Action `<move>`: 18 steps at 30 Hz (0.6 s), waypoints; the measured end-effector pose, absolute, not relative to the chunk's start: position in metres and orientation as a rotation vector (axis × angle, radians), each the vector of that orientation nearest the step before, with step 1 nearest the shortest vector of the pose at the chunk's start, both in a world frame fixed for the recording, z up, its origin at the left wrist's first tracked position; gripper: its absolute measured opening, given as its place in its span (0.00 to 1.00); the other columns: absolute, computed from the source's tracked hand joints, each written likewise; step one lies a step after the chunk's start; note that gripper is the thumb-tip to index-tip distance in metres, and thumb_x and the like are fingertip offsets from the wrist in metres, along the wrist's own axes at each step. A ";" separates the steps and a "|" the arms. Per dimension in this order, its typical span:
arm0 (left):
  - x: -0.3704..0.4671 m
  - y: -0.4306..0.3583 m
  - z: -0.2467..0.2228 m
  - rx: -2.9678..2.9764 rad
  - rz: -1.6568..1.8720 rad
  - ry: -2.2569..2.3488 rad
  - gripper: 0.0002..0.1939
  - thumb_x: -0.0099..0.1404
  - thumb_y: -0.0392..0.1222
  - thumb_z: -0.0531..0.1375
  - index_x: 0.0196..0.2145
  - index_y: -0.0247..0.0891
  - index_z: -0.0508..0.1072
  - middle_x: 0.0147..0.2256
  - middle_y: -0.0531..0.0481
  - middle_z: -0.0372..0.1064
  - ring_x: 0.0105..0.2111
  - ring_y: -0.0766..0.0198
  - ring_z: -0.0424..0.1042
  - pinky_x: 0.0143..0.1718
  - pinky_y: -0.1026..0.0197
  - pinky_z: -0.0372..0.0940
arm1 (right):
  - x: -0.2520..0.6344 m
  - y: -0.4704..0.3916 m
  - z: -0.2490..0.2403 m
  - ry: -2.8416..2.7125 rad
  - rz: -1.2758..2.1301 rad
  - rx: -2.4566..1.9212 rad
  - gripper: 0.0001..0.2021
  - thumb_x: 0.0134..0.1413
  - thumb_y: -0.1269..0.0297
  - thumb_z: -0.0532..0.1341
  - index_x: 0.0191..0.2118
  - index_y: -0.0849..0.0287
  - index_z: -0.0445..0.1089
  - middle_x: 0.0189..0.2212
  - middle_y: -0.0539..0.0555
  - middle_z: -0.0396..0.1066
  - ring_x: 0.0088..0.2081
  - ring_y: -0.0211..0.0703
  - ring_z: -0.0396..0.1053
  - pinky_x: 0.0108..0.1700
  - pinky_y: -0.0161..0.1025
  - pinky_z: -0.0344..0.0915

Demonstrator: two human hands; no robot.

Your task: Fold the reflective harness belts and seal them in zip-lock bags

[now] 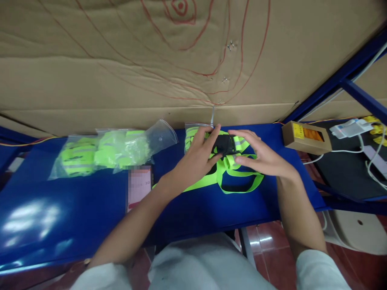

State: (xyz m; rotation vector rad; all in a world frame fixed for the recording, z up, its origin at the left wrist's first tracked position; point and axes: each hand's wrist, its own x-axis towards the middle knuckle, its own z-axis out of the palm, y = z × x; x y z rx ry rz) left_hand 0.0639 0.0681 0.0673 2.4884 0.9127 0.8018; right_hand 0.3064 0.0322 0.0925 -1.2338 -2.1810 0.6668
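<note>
1. While bunched between left hand (198, 157) and right hand (264, 155), see strap (220, 171) and buckle (224, 144) on table (75, 217).
2. Runs left to right, apparently; partly covered.
3. Lies closer to left hand at buckle.
4. Note hands apart, thumbs parted from fingers; cannot tell any grip.

We take this for a small workshop or packing corner rather than a home. Sheets of cardboard (105, 80), marked with hand-drawn red rings (180, 6), serve as a wall behind a blue-covered table (90, 209), and a blue metal frame (367, 100) stands at the right. Along the table we see clear zip-lock bags (121, 149) packed with fluorescent reflective webbing, as at a packing station. Loose white cables (346, 151), a plastic stool (359, 233) and red floor tiles (272, 253) add to our impression of a plain working room.
</note>
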 end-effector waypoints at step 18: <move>0.016 0.065 0.126 1.996 0.137 0.479 0.43 0.51 0.53 0.75 0.62 0.51 0.66 0.56 0.48 0.70 0.52 0.54 0.72 0.53 0.56 0.67 | 0.299 0.039 0.115 -2.141 1.633 -0.863 0.20 0.57 0.49 0.68 0.31 0.60 0.64 0.23 0.42 0.55 0.25 0.30 0.52 0.27 0.30 0.48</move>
